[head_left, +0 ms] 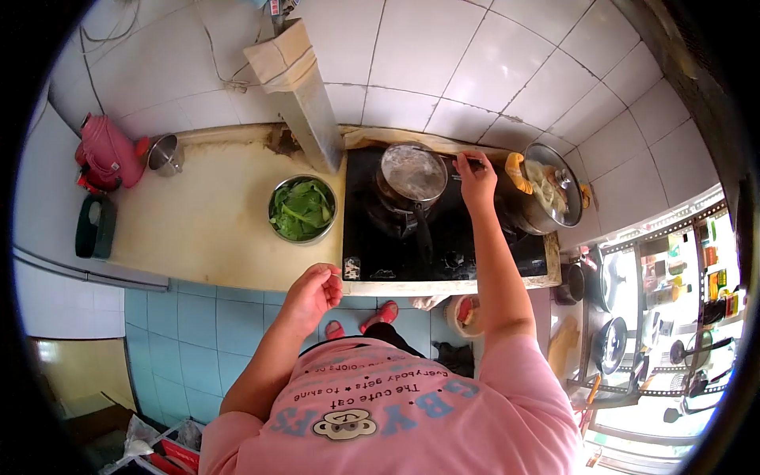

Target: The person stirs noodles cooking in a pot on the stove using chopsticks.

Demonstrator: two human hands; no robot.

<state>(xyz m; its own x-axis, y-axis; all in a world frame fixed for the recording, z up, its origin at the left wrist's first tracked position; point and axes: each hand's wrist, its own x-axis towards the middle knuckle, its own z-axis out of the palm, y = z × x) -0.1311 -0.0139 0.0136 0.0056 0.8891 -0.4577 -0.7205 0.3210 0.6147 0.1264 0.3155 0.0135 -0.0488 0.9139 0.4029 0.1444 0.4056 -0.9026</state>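
Observation:
My right hand (476, 182) is closed around a thin dark utensil (443, 154) that looks like chopsticks. Its far end reaches over the rim of a small saucepan (422, 207) on the black stove. Inside the pan, the liquid (413, 172) looks whitish and foamy. The pan's black handle (423, 233) points toward me. My left hand (315, 291) hovers by the counter's front edge, loosely curled, with nothing visible in it. Nearest to that hand is a metal bowl (304, 240) of green leafy vegetables (302, 208) on the counter.
A larger pot (545, 188) with a glass lid and yellow cloths on its handles stands on the stove's right. A metal post (305, 111) rises behind the bowl. A pink kettle (111, 150), metal cup (165, 155) and dark green container (96, 226) occupy the counter's left end.

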